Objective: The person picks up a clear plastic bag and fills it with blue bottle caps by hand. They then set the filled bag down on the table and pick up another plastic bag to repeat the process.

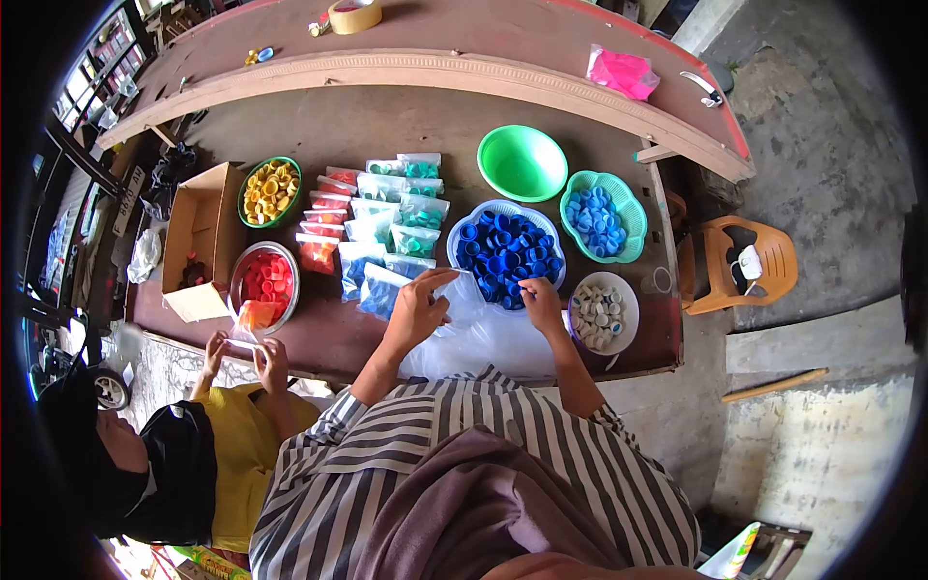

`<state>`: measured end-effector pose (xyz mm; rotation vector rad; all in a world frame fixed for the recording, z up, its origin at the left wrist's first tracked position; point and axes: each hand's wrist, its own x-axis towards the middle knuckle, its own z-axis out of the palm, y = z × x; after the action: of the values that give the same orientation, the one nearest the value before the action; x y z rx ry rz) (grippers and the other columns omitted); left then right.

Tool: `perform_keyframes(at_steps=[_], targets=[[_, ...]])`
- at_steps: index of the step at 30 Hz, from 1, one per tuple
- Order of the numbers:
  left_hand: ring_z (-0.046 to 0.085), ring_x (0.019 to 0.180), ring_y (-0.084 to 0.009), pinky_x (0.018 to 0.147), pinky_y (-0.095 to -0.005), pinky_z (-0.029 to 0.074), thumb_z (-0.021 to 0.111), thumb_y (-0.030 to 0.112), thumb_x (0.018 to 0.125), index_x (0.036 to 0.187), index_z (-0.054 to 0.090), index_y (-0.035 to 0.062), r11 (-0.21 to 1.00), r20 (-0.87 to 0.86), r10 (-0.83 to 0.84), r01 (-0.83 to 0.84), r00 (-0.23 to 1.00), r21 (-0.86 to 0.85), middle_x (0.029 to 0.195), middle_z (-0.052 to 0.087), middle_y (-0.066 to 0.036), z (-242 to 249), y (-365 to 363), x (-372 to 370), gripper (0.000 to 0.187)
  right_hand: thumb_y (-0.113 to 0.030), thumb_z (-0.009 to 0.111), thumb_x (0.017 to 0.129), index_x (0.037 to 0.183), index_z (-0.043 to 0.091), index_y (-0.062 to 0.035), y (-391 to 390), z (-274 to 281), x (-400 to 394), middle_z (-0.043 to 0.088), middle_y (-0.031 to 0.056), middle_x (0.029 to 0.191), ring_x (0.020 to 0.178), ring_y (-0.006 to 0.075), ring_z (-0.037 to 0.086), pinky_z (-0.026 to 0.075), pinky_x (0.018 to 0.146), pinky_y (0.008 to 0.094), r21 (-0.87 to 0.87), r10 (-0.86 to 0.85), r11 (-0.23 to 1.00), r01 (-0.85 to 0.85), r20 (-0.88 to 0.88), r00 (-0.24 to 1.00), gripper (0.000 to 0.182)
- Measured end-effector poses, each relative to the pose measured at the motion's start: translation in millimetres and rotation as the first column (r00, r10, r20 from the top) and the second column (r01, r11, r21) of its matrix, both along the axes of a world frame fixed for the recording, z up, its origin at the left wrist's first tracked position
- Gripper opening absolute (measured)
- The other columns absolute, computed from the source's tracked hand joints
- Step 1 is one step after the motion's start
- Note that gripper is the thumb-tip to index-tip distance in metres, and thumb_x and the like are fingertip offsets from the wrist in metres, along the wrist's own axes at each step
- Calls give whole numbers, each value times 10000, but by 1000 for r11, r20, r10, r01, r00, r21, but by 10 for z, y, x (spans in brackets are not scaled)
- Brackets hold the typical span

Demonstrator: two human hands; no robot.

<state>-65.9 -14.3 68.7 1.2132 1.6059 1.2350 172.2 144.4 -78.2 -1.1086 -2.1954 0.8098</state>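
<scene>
My left hand (420,311) is closed at the edge of a clear plastic bag (466,302), which hangs from its fingertips over a pile of clear plastic (454,348) at the table edge. Fingers curled into a pinch, my right hand (543,304) is at the near rim of a basket of dark blue bottle caps (505,253); whatever it holds is hidden. Beside my left hand lie filled bags of blue caps (380,292). To the right of my right hand is a white bowl of whitish caps (601,311).
Rows of bags with green caps (416,240) and red caps (317,253) cover the middle. Around them stand a green bowl (522,162), a light blue cap basket (601,218), a yellow cap basket (270,192) and a cardboard box (201,227). A co-worker's hands (270,365) hold a bag at left.
</scene>
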Motion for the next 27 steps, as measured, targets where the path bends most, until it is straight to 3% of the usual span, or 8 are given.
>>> perform_keyframes(at_steps=[2,5,10,15,17,21,24,27], targets=[[688,651,-173,572,-260,570,487,-74,780,1193,599,-40,1000,12,-26,26,1000,-14,1271,576,-143,-34,-39,24,429,-20,640,805,976,649,-72,46,-65,-31,608,125,959,921,313,583,460,841,415,-30,10,1000,-10,10,1000,179],[693,629,-193,552,-268,550,501,-64,774,1144,622,-46,999,88,-51,50,995,22,1204,612,-152,-107,-58,65,389,-29,634,806,975,634,-82,228,-51,-149,595,126,993,981,334,551,445,867,424,159,37,986,-45,52,998,177],[691,624,-195,548,-271,546,511,-53,789,1132,626,-43,996,132,-83,88,988,-32,1176,619,-160,-61,-31,31,362,-18,627,810,966,644,-73,586,101,-405,581,123,994,956,329,551,448,863,432,225,4,974,-27,103,995,167],[686,613,-189,558,-272,546,518,-41,793,1139,634,-26,984,120,-157,165,980,-62,1156,631,-167,-91,66,-10,366,-70,697,781,928,682,-102,787,159,-585,568,84,991,973,289,547,450,845,420,267,-16,961,-77,330,944,151],[685,615,-187,561,-270,547,518,-41,794,1144,634,-25,979,135,-166,179,977,-94,1164,629,-166,-67,90,-12,369,-120,736,761,868,678,-129,815,176,-614,557,65,993,992,270,536,444,825,416,217,-3,970,-108,457,889,122],[690,669,-171,580,-263,569,520,-77,806,1137,629,-44,967,248,-146,191,958,-167,1149,625,-139,-102,165,-51,350,-87,775,705,810,650,-117,843,133,-507,574,54,957,979,287,553,447,820,429,102,32,993,-67,317,948,165],[690,668,-168,582,-262,575,520,-78,809,1135,629,-48,966,281,-144,196,949,-167,1149,627,-138,-148,249,-88,345,-77,792,700,829,650,-94,869,93,-410,615,59,915,905,255,600,478,782,384,-84,80,994,-68,151,985,193],[692,655,-173,572,-259,575,515,-79,813,1124,634,-49,970,262,-144,188,954,-154,1160,628,-143,-189,337,-102,334,-91,745,803,876,640,-33,861,165,-366,672,56,875,770,135,622,488,711,266,-390,4,921,6,23,1000,142]])
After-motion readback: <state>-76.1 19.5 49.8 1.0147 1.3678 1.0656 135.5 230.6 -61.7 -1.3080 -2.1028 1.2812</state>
